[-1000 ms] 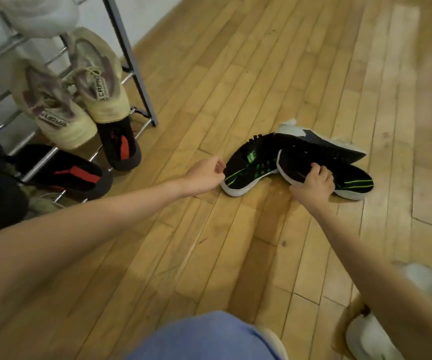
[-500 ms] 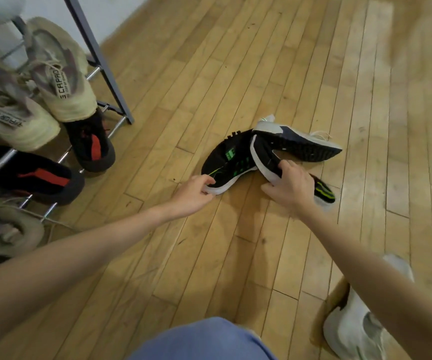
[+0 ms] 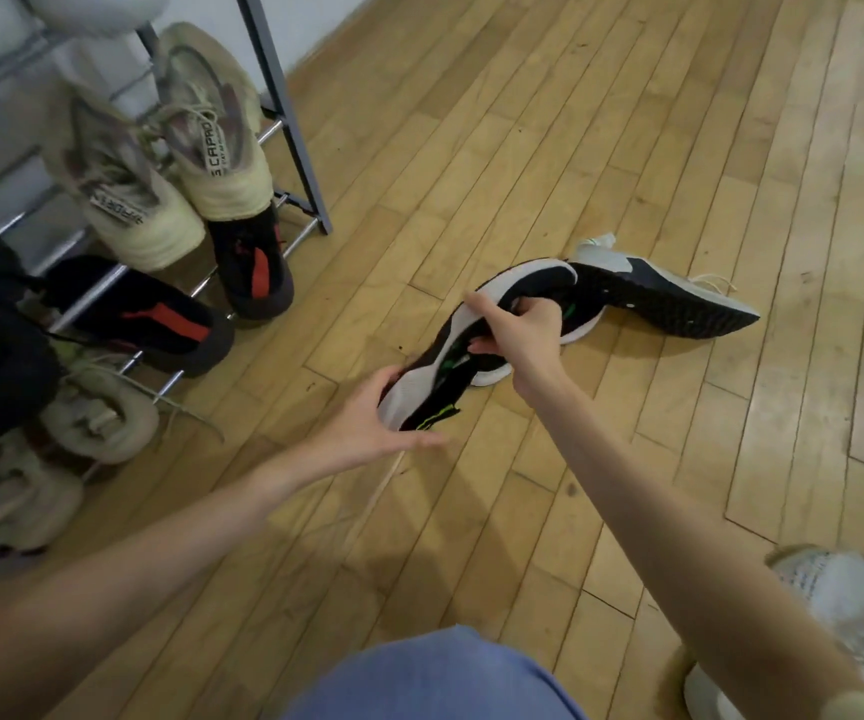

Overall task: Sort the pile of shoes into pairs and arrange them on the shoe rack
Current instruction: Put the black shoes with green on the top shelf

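— Left hand (image 3: 367, 426)? Cupped around the toe end of a black sneaker with green accents (image 3: 432, 387), fingers curled under its white sole, thumb on the near side.

— And the right hand (image 3: 518, 330)? Closed over the middle of a second black-and-green sneaker (image 3: 528, 288), index finger stretched along the white sole edge, other fingers hooked into the opening. Both sneakers lifted and tilted, soles toward the rack side, overlapping one another between the two hands.

— Just behind them? A dark sneaker with a white heel (image 3: 663, 296), tipped over on the wooden floor (image 3: 523, 122), black tread facing the camera, heel touching the held pair.

— Over at the shoe rack (image 3: 284, 106)? Standing on the left. Two beige high-top sneakers (image 3: 159, 163) side by side on a middle shelf, toes outward. Below, two black shoes with red stripes (image 3: 170, 314). Lower still, pale tan shoes (image 3: 97, 418), partly hidden.

— Near right corner? A white shoe (image 3: 845, 600), partly behind the right forearm; worn or loose, cannot tell.
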A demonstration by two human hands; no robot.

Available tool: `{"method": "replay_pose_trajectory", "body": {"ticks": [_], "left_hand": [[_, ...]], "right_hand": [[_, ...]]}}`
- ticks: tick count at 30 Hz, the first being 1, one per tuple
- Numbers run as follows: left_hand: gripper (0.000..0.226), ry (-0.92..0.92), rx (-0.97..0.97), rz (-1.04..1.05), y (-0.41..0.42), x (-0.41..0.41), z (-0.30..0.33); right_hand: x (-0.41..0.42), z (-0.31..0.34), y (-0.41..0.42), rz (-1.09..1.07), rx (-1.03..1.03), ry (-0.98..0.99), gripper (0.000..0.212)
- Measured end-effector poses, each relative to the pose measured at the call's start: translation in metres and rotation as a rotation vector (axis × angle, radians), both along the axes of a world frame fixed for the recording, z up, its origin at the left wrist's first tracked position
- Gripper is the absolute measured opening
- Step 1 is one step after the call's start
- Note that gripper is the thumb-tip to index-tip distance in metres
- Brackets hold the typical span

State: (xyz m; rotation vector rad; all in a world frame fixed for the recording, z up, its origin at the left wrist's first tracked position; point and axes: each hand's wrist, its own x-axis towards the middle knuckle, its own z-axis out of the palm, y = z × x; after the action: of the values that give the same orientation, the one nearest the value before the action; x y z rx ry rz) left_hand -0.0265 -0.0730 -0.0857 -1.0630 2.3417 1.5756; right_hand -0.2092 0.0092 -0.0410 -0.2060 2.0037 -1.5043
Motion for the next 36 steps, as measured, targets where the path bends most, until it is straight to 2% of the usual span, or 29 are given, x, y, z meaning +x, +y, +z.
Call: {"method": "replay_pose_trajectory", "body": {"ticks": [2,5,7,10,12,13,17,20,22,25,29,33,36], "left_hand": [[0.097,0.026,-0.062,0.041,-0.003,0.01,-0.004],[0.057,0.116,-0.166,0.15,-0.006,0.018,-0.01],[0.033,0.167,-0.056,0.26,-0.008,0.024,-0.009],[0.023,0.16,0.125,0.367,-0.007,0.034,-0.006],[0.02,0.139,0.183,0.439,-0.004,0.042,-0.006],[0.019,0.139,0.195,0.478,-0.004,0.046,-0.005],[0.017,0.158,0.207,0.561,-0.01,0.063,-0.003],[0.02,0.166,0.207,0.59,-0.016,0.072,0.003],[0.021,0.173,0.191,0.593,-0.018,0.076,0.01],[0.022,0.18,0.169,0.594,-0.021,0.079,0.021],[0.024,0.203,0.159,0.591,-0.022,0.086,0.036],[0.022,0.224,0.158,0.602,-0.025,0.093,0.056],[0.02,0.242,0.142,0.589,-0.025,0.098,0.076]], "right_hand": [[0.009,0.0,-0.013,0.011,-0.01,-0.014,0.044],[0.02,0.0,-0.026,0.064,-0.072,-0.034,0.035],[0.025,-0.002,-0.03,0.102,-0.131,-0.072,0.027],[0.027,-0.017,-0.028,0.093,-0.114,0.011,0.022],[0.028,-0.035,-0.022,-0.019,-0.029,0.119,0.017],[0.029,-0.045,-0.02,-0.107,0.02,0.138,0.023],[0.027,-0.068,-0.025,-0.356,0.395,0.206,0.082],[0.021,-0.069,-0.048,-0.345,0.502,0.081,0.121],[0.018,-0.073,-0.063,-0.347,0.593,0.039,0.134],[0.013,-0.079,-0.068,-0.396,0.647,-0.015,0.137],[0.014,-0.072,-0.062,-0.444,0.628,-0.059,0.129],[0.024,-0.055,-0.037,-0.4,0.542,-0.058,0.117],[0.034,-0.039,-0.009,-0.4,0.375,-0.107,0.101]]}}
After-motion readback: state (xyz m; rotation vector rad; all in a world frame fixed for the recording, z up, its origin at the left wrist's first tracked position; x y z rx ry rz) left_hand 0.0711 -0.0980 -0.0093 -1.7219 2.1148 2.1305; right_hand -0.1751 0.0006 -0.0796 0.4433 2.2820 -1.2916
